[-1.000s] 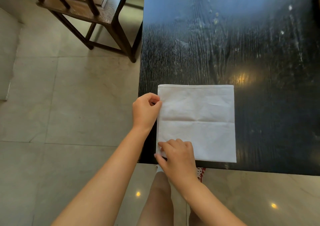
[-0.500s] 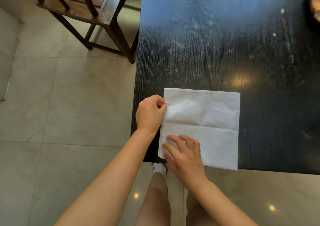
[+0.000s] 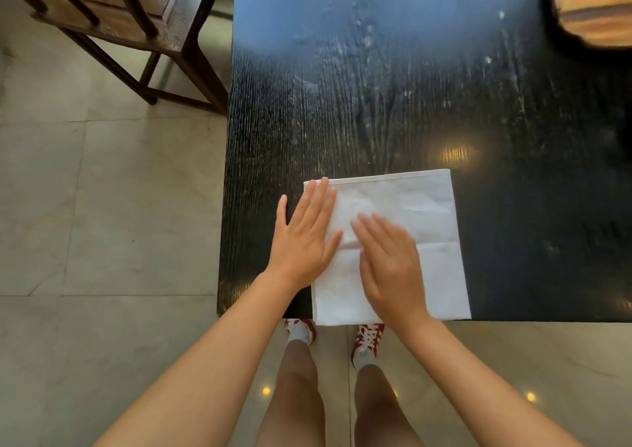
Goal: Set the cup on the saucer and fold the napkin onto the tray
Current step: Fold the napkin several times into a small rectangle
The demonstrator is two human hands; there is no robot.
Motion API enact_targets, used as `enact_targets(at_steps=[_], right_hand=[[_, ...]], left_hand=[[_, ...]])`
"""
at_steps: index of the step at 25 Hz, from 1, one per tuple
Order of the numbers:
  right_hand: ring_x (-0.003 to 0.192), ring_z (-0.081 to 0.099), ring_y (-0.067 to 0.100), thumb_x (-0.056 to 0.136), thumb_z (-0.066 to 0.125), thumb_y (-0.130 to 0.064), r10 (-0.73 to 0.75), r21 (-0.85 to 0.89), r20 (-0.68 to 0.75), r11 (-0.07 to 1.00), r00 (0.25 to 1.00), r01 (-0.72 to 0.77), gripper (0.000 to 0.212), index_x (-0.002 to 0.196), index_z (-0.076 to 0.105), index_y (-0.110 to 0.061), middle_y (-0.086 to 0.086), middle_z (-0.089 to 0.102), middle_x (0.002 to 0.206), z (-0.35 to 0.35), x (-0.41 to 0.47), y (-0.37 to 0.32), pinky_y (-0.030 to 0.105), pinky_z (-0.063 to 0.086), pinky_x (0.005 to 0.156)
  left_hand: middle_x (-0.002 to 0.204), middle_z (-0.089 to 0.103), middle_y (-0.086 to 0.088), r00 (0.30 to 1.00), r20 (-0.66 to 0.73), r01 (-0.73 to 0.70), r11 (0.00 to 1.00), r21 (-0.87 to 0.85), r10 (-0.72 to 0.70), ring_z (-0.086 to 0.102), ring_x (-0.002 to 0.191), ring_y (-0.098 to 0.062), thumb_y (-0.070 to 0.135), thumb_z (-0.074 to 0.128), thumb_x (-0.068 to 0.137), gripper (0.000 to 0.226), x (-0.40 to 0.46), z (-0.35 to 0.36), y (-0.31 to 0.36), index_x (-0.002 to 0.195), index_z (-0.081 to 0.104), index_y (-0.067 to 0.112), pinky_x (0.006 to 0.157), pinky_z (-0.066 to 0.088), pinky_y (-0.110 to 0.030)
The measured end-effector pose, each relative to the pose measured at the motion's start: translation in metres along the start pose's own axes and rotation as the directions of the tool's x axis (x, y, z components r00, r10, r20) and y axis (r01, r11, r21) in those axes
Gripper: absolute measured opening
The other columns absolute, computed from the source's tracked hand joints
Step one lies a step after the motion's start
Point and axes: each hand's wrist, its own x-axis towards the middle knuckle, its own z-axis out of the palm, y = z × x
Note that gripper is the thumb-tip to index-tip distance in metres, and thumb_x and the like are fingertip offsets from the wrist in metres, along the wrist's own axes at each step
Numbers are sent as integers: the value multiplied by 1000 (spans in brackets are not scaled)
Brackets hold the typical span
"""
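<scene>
The left hand (image 3: 304, 238) lay flat with its fingers straight and spread, palm down over the left edge of the napkin (image 3: 403, 214); its fingertips reached the napkin's far left corner while the outer part of the palm rested on the bare worktop (image 3: 342, 104) beside it. The right hand (image 3: 390, 265) was flat too, fingers straight and close together, pressing on the middle of the napkin just right of the left hand; its fingertips were blurred. Neither hand gripped anything.

The napkin was a white square lying flat at the near left part of the dark worktop, with a faint crease running across its middle. Its near edge lay along the worktop's near edge, possibly a little over it.

At the far right corner of the view, well apart from the napkin, part of a wooden tray (image 3: 595, 8) showed, cut off by the frame. Left of the worktop stood a dark wooden chair (image 3: 136, 18) on the pale tiled floor (image 3: 85, 207). Below the near edge of the worktop the person's bare legs and red shoes (image 3: 367, 338) with white laces were visible on the floor.
</scene>
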Motion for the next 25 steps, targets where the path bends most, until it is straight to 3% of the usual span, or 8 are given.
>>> enact_targets(at_steps=[3, 7, 12, 16, 18, 21, 25], right_hand=[[143, 14, 22, 93, 29, -24, 61, -185, 103, 982, 993, -41, 53, 144, 24, -13, 7, 25, 153, 14, 41, 8, 42, 6, 114], [140, 22, 19, 90, 27, -40, 4, -384, 215, 920, 977, 81, 61, 144, 25, -11, 5, 27, 153, 13, 49, 41, 45, 7, 111], [142, 1, 14, 89, 16, -47, 147, -514, 174, 857, 974, -38, 68, 147, 7, -11, 4, 8, 157, -37, 39, 103, 50, -5, 112], [144, 1, 17, 91, 17, -48, 241, -534, 93, 831, 966, -156, 68, 147, 7, -10, 6, 7, 157, -57, 26, 106, 55, -6, 111], [144, -2, 19, 91, 20, -49, 123, -516, 170, 856, 978, -19, 68, 147, 5, -14, 4, 1, 156, -58, -5, 95, 54, -8, 112], [144, -3, 16, 93, 18, -51, -61, -481, 341, 846, 938, 230, 65, 148, 12, -18, 0, -6, 158, -55, -58, 95, 53, -1, 114], [144, -2, 15, 94, 13, -50, -45, -496, 362, 836, 931, 233, 64, 148, 10, -16, -1, -8, 156, -62, -66, 114, 55, 4, 114]], left_hand=[[156, 7, -3, 1000, -5, 14, 999, 33, -14, 1, 143, -14, 46, 20, 93, 63, 1, 2, 1, 147, 8, 15, 112, 1, -50], [155, 4, 0, 1000, 5, 19, 999, 42, -19, 1, 143, -13, 53, 23, 90, 69, 1, 1, 1, 147, 8, 17, 112, -2, -52], [155, -9, 4, 997, 63, 32, 998, 56, -35, -12, 142, -9, 61, 21, 86, 77, 1, -4, 3, 147, -3, 21, 112, -8, -54], [155, -9, 4, 997, 61, 39, 997, 63, -43, -12, 142, -9, 60, 20, 86, 76, 1, -5, 4, 148, -2, 21, 111, -8, -55], [155, -8, 4, 998, 49, 38, 997, 64, -41, -11, 142, -9, 60, 21, 86, 76, 1, -3, 4, 148, 0, 21, 111, -8, -55], [155, -5, 3, 999, 28, 23, 998, 66, -25, -9, 142, -9, 59, 23, 86, 76, 1, -2, 5, 148, 4, 19, 111, -8, -54], [157, 7, -3, 998, -36, 52, 991, 122, -48, 0, 143, -13, 55, 22, 89, 72, -1, -4, 7, 148, 9, 14, 112, -6, -53]])
